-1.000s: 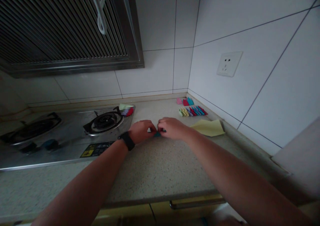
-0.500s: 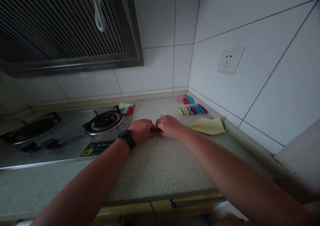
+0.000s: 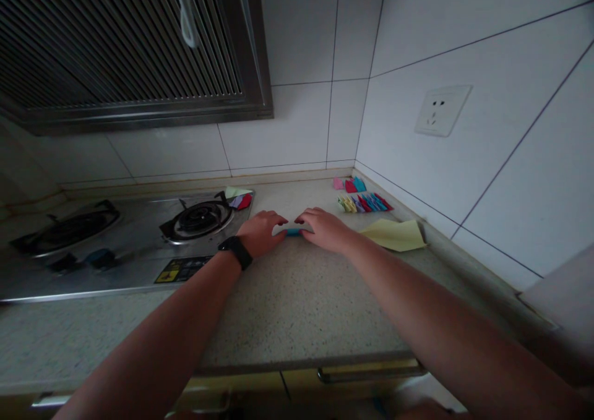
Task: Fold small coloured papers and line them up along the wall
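Note:
A narrow strip of blue folded paper (image 3: 293, 232) lies low at the countertop between my two hands. My left hand (image 3: 262, 231), with a black watch at the wrist, has its thumb at the strip's left end. At the right end is the thumb of my right hand (image 3: 322, 229). The other fingers of both hands arch above the strip, with a gap between the hands. Beside my right forearm lies a creased yellow paper sheet (image 3: 394, 234). Behind it stands a row of small colourful folded paper pieces (image 3: 365, 203).
More folded pieces, pink, red and blue (image 3: 355, 185), sit in the back corner. Coloured papers (image 3: 241, 200) rest at the edge of the gas stove (image 3: 139, 247) on the left. A range hood (image 3: 139, 114) hangs above; a socket (image 3: 443, 109) is on the right wall.
My hands have parted slightly, and the blue paper now shows as a strip between them, where before only a bit showed at my left fingers. The view has shifted slightly left.

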A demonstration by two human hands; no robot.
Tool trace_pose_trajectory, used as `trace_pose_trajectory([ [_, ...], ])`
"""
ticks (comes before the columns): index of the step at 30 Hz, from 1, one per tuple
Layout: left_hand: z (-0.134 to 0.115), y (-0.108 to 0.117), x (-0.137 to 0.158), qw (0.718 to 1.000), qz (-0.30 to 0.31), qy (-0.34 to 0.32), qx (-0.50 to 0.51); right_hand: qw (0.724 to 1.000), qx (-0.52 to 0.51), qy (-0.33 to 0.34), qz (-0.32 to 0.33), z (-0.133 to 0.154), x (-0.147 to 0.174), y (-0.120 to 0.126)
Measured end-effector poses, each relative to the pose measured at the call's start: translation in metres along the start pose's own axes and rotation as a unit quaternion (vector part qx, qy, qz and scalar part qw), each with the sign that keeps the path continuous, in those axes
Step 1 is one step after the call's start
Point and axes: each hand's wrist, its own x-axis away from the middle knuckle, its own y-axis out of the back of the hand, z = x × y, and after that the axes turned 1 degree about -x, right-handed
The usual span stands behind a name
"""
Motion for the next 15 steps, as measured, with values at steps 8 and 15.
trace_pose_trajectory([
  [8, -0.0009, -0.0054, -0.0007, 0.999, 0.048, -0.012, 0.002, 0.999, -0.001, 0.015, 0.041, -0.0060, 0.0005, -0.0075],
  [15, -0.0017, -0.0032, -0.0009, 0.998, 0.054, -0.028, -0.020, 0.998, 0.002, 0.018, 0.053, -0.0035, -0.0004, -0.0052],
])
